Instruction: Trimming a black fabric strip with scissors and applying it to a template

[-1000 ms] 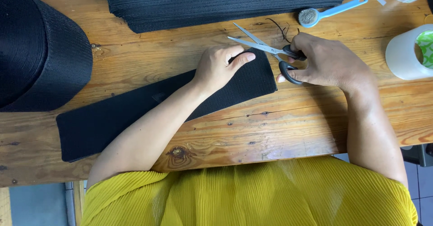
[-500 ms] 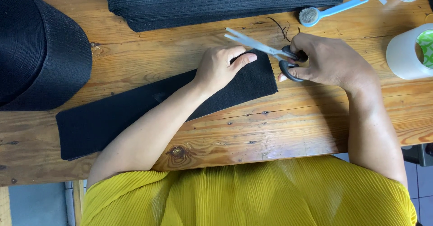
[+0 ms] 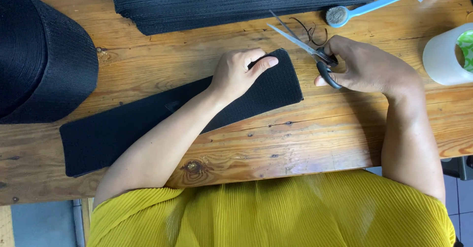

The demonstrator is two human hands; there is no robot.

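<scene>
Scissors (image 3: 305,47) gripped in right hand (image 3: 367,67), blades spread – left hand (image 3: 239,74) grip pressed flat on black fabric strip (image 3: 162,121)

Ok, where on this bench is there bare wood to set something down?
Bare wood lies between the black strip and the stacked black sheets, and along the near edge below the strip's right end. It is crowded around the right hand with the scissors, brush and white container.
</scene>
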